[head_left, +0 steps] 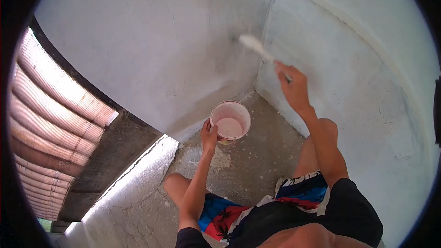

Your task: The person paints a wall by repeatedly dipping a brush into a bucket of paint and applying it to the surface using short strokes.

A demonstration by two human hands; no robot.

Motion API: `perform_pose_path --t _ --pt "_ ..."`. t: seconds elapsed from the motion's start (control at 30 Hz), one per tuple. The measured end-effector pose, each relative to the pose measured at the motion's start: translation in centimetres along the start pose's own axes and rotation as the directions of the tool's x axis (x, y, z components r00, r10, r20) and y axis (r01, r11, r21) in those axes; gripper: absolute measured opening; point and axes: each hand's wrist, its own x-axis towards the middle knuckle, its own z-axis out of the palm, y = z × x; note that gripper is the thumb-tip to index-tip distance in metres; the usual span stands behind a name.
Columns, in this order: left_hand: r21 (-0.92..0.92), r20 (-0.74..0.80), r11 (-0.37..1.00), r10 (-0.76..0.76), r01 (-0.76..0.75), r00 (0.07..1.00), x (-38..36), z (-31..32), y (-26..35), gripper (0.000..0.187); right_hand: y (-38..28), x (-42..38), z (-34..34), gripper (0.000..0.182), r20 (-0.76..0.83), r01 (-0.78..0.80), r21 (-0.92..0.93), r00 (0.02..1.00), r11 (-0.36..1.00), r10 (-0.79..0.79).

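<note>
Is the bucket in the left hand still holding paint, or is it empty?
Not empty. The bucket in the left hand is upright and open, with pale pinkish paint covering its bottom, well below the rim.

You've got a pink bucket (230,120) with pale pink paint inside, and a brush (255,46) with white bristles. Walls (151,50) are whitish grey with blotchy patches. Your shorts (301,193) are a blue, red, white and black palm print. The roof sheet (50,124) looks reddish brown and ribbed, though it's overexposed.
</note>
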Motion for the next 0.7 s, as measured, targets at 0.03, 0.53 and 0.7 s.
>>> perform_pose_path --t 0.03,0.53,0.7 --pt "-0.026 0.039 0.999 -0.029 0.03 0.999 -0.1 0.3 0.2 0.048 -1.2 0.6 -1.2 0.031 -0.105 -0.062 0.004 0.993 0.998 0.062" --pt "0.144 0.01 0.987 0.07 -0.071 0.997 -1.5 -2.7 -2.9 0.046 -1.5 -4.8 5.0 0.029 0.673 -0.221 0.19 0.739 0.956 0.037" --pt "0.195 -0.035 0.978 -0.074 0.08 0.997 -1.0 -3.8 -3.1 0.047 -3.2 -3.4 3.3 0.028 0.851 -0.198 0.153 0.525 0.968 -0.027"
